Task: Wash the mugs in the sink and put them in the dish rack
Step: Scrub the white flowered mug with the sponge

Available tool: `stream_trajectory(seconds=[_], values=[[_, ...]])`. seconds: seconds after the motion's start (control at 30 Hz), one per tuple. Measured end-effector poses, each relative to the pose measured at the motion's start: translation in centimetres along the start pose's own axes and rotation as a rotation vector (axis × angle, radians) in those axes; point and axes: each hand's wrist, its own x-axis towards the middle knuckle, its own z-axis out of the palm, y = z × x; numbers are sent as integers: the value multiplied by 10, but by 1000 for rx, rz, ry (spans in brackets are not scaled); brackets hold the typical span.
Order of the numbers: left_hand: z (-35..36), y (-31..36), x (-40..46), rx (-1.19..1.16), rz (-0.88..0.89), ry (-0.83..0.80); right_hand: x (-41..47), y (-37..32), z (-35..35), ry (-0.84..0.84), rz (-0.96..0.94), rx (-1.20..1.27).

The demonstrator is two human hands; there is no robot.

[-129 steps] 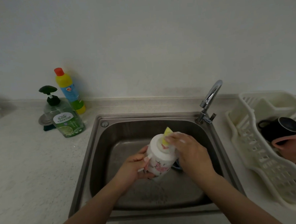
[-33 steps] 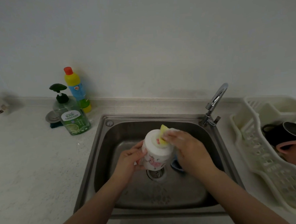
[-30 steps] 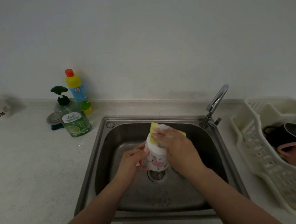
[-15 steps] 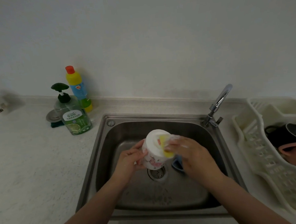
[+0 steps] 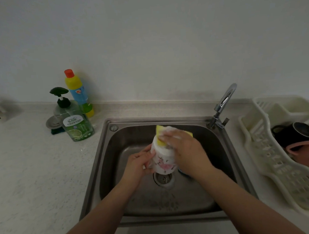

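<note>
The right hand (image 5: pixel 185 151) presses a yellow sponge (image 5: pixel 160 137) flat against the upturned base of a white mug (image 5: pixel 164 161), its fingers spread over the sponge and flecked with foam. The left hand (image 5: pixel 137 165) grips the mug's side from the left, fingers wrapped round the wall. The mug, white with a pink floral print, is held bottom-up and tilted, above the middle of the sink (image 5: pixel 105 155), directly over the drain (image 5: pixel 163 179). Part of a blue object (image 5: pixel 184 172) shows in the basin beneath the right wrist; what it is cannot be told.

The sink is a steel basin set into a pale speckled counter (image 5: pixel 33 177). At its back right corner stands a chrome tap (image 5: pixel 223 104), the spout curved upward; no water stream can be made out.

On the counter near the sink's back left corner stands a green pump bottle (image 5: pixel 75 121) of dish soap. Just behind it, against the wall, stands a yellow bottle (image 5: pixel 79 94) with a red cap and a blue label. A small round metal object (image 5: pixel 53 123) lies just left of the pump bottle.

Along the counter's right edge sits a cream plastic dish rack (image 5: pixel 270 155). Inside it lie a black mug (image 5: pixel 294 133) on its side and, touching it on the near side, a pink mug (image 5: pixel 306 152), partly cut off by the frame's edge.
</note>
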Motion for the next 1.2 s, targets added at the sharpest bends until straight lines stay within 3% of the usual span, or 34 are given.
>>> stream_trajectory(seconds=[0.13,0.27,0.37,0.47,0.6,0.77,0.83,0.93,1.03,1.1,1.2], values=[[-6,2,0,-44,6,5,-31,13,5,119,-209,165],[1,-3,-3,17,-1,-8,-14,22,-1,109,-6,110],[3,-3,-3,-18,-29,-8,-4,4,-3,24,-82,124],[-8,-2,0,-33,-22,-33,-32,23,-2,104,-166,169],[-3,-2,2,7,-25,-60,-11,26,-2,102,81,141],[-3,-4,4,-38,-36,-8,-24,2,-1,84,-227,163],[-6,-2,3,-41,-22,-45,-38,25,-3,123,-188,175],[-9,-1,5,-13,-11,-58,-23,33,-2,183,85,244],[-6,2,8,-3,-34,-38,-5,6,-1,95,13,180],[-9,3,7,-20,-31,-37,-19,8,-2,132,-109,165],[-10,3,3,-28,-28,-56,-38,27,-7,187,-34,190]])
